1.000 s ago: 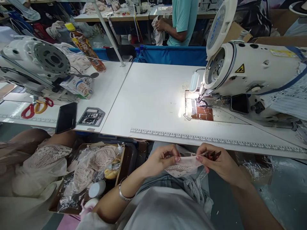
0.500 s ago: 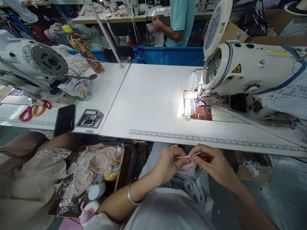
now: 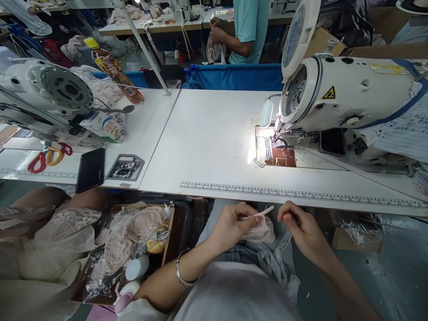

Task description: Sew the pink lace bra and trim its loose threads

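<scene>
Both hands sit below the near edge of the white sewing table (image 3: 214, 133). Left hand (image 3: 234, 223) pinches a small pale lace piece with a white strap (image 3: 261, 227); right hand (image 3: 297, 225) is just beside it, a narrow gap between the fingertips. Above the fingers the table edge blocks upward travel. Beyond the edge, a bare tabletop stretch. Right of that, the white sewing machine (image 3: 347, 93) obstructs. Left of the left-hand fingers, a brown box of bagged lace (image 3: 130, 240) crowds the floor.
</scene>
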Motion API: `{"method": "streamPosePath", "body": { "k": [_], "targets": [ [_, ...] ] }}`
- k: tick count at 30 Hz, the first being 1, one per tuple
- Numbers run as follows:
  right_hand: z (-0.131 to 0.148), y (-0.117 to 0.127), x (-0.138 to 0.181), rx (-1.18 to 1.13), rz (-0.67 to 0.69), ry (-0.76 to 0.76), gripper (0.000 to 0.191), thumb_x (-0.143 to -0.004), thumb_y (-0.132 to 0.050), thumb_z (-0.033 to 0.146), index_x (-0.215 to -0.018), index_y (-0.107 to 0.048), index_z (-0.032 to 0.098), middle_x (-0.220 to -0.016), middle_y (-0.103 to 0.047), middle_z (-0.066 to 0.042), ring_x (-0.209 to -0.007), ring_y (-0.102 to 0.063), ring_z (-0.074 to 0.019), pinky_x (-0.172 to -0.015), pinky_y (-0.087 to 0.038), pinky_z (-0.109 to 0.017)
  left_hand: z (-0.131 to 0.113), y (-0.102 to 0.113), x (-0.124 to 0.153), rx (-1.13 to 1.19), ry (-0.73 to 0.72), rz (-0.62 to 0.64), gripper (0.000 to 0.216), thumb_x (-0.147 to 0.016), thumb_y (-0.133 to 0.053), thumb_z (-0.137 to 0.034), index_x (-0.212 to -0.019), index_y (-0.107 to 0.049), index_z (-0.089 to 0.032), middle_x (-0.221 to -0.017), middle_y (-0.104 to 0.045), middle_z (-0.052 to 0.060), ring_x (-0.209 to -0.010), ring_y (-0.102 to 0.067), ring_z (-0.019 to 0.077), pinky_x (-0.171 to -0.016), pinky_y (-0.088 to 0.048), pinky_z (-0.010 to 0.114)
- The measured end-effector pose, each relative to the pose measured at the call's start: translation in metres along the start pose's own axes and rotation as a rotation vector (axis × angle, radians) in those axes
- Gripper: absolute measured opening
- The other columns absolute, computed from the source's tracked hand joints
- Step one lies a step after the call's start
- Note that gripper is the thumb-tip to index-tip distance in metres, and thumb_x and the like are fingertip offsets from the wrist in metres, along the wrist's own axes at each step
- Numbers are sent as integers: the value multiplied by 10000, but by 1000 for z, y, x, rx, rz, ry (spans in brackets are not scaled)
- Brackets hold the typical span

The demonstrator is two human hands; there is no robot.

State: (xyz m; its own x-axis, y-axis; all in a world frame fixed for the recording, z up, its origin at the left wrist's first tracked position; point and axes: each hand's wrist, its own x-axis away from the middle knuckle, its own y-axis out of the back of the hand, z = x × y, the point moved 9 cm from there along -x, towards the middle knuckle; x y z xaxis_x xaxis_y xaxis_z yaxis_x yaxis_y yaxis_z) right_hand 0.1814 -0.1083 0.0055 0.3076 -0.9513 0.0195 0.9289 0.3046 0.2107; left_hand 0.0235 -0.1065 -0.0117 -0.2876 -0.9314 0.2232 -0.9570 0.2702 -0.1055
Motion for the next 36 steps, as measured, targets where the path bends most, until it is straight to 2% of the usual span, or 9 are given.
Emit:
{"method": "streamPosePath", "body": {
  "k": [2, 4, 8, 12, 20, 25, 29, 31, 36],
  "targets": [
    [-6, -7, 3, 11, 55, -25, 687, -1001, -374, 814, -804, -562, 183, -622, -377, 23, -500, -304, -134, -476, -232, -258, 0, 1, 0, 17, 6, 0, 349, -794, -754, -496, -774, -766, -148, -695, -620, 31, -652, -534, 134, -637, -411, 248],
    [-11, -14, 5, -3, 103, -74, 681, -1030, -328, 782, -841, -585, 181, -645, -401, 9, -529, -333, -149, -497, -247, -263, -1, 0, 0, 37, -2, 2, 337, -798, -753, -480, -773, -765, -144, -703, -626, 34, -656, -537, 133, -639, -414, 246],
    [-11, -25, 3, -81, 141, -102, 497, -1047, -476, 684, -999, -584, 201, -659, -449, 19, -557, -406, -159, -516, -283, -244, -4, -3, 0, 31, -41, 22, 264, -815, -744, -408, -776, -771, -148, -701, -630, 31, -681, -532, 132, -665, -411, 243],
    [-4, -32, -2, -166, 155, -81, 425, -1046, -539, 636, -999, -550, 214, -705, -492, 19, -580, -428, -146, -526, -306, -225, -4, -3, 0, -5, -48, 32, 237, -819, -739, -388, -789, -779, -157, -721, -650, 38, -713, -532, 143, -683, -405, 251],
    [-1, -36, -8, -256, 114, -69, 404, -1019, -625, 595, -950, -532, 208, -692, -493, 28, -589, -415, -133, -548, -313, -215, -4, -1, 1, -39, -61, 22, 262, -814, -749, -419, -768, -777, -163, -714, -673, 48, -742, -521, 159, -691, -404, 256],
    [-11, -31, -7, -265, 52, -135, 471, -981, -641, 650, -946, -521, 196, -645, -426, 43, -528, -319, -122, -504, -254, -223, -3, 2, 1, -62, -57, 7, 242, -820, -741, -415, -763, -784, -184, -706, -688, 42, -736, -517, 160, -696, -405, 259],
    [-13, -21, -7, -247, -12, -98, 613, -1002, -461, 774, -905, -562, 178, -593, -312, 54, -497, -223, -124, -489, -214, -247, -4, 2, 2, -94, -54, -16, 254, -827, -727, -428, -781, -777, -183, -742, -703, 53, -757, -556, 169, -710, -428, 263],
    [-11, -24, -8, -203, 13, -84, 657, -996, -423, 802, -868, -564, 172, -623, -345, 37, -514, -253, -127, -494, -231, -249, 0, -1, 2, -36, -19, -26, 292, -802, -746, -455, -834, -744, -165, -770, -702, 56, -755, -588, 167, -695, -446, 256],
    [-1, -32, -11, -39, 13, -96, 509, -979, -609, 658, -810, -564, 180, -722, -480, -3, -604, -416, -150, -526, -337, -231, 9, -6, 3, 50, 24, -45, 380, -772, -770, -473, -900, -576, -173, -657, -600, -15, -600, -532, 110, -567, -397, 199]
  ]
}}
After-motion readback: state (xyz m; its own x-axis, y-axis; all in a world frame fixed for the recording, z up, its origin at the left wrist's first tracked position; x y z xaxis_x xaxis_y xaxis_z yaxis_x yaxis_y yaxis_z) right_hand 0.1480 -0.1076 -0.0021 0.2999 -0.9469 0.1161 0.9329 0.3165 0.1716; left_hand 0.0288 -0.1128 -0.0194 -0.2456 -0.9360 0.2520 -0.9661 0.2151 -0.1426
